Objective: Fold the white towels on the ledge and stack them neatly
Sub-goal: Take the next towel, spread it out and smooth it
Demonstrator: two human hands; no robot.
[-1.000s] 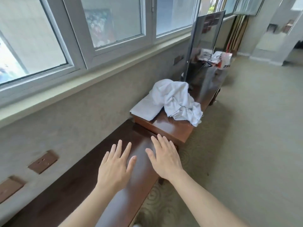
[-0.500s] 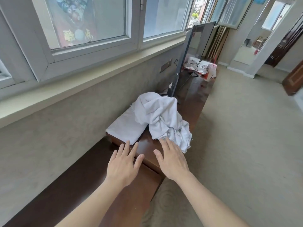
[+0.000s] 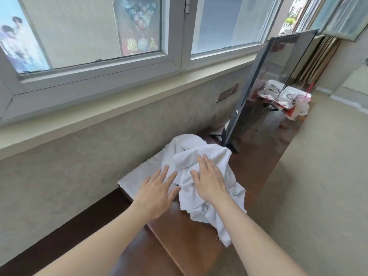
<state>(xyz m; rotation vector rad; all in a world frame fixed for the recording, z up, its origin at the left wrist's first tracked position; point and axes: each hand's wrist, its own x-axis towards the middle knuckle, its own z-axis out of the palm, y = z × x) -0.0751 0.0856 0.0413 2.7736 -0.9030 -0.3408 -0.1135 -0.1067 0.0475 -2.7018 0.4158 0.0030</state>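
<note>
A crumpled heap of white towels (image 3: 201, 204) lies on the brown wooden ledge (image 3: 179, 234), one end hanging over its front edge. A flat folded white towel (image 3: 139, 172) lies beside the heap against the wall. My right hand (image 3: 209, 180) rests flat on top of the heap with the fingers spread. At the heap's left edge, my left hand (image 3: 157, 192) hovers with fingers apart, over the flat towel's near corner. Neither hand grips cloth.
A dark flat screen (image 3: 268, 90) stands on the ledge just behind the towels. White bags and containers (image 3: 292, 100) sit further back. A lower dark shelf (image 3: 59, 242) runs to the left along the wall. Carpeted floor (image 3: 318, 186) lies to the right.
Both hands moved forward from the ledge's near corner onto the towels. The right hand now lies on the heap and the view has come closer.
</note>
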